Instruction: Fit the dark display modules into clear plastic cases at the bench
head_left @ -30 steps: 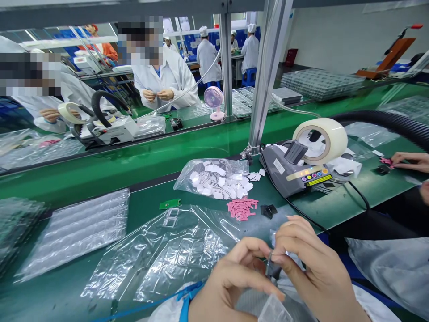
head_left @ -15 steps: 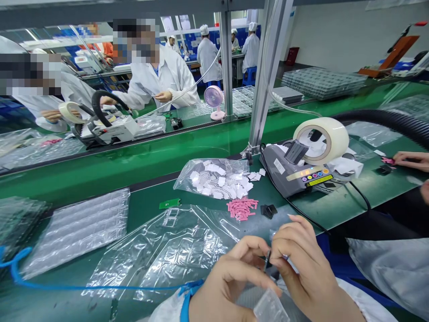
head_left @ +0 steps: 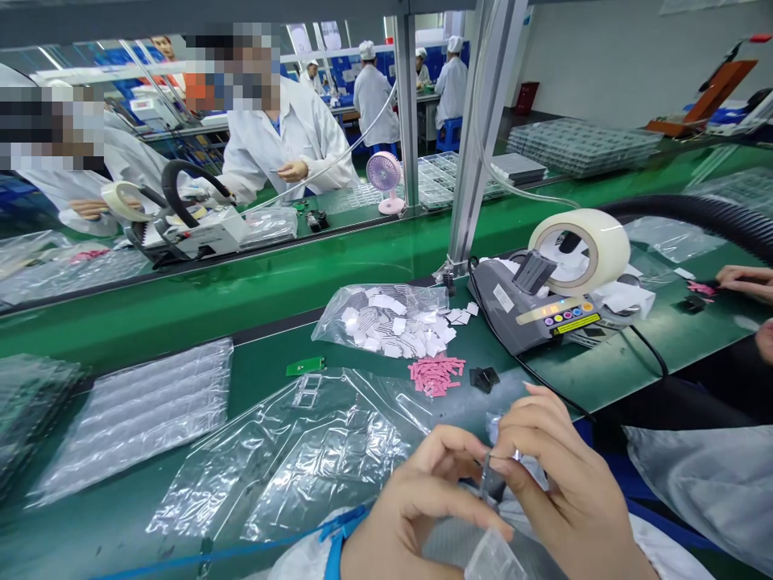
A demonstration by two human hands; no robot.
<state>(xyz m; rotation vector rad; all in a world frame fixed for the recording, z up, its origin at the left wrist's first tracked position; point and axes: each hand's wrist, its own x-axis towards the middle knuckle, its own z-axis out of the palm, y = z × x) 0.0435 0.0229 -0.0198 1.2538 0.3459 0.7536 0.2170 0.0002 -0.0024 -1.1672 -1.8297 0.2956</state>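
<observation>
My left hand [head_left: 416, 507] and my right hand [head_left: 568, 483] meet low in the middle of the view, fingers pinched together on a small dark part [head_left: 488, 477] held between them. A clear plastic piece [head_left: 492, 557] shows just below my left hand. Ahead of my hands lie a heap of pink strips [head_left: 436, 375], two small black parts [head_left: 484, 378] and a clear bag of white squares [head_left: 392, 322]. A small green circuit board [head_left: 305, 366] lies to the left of them.
A tape dispenser [head_left: 531, 302] with a big roll of clear tape [head_left: 580, 250] stands at right, its cable trailing forward. Clear plastic trays [head_left: 290, 459] cover the green bench [head_left: 254, 294]. Another person's hand [head_left: 746, 282] rests at far right. Workers in white coats sit across the line.
My hands shifted slightly while still pinching the dark part. The blue cord seen at left half a second ago has dropped out of sight. The worker opposite leaned further left.
</observation>
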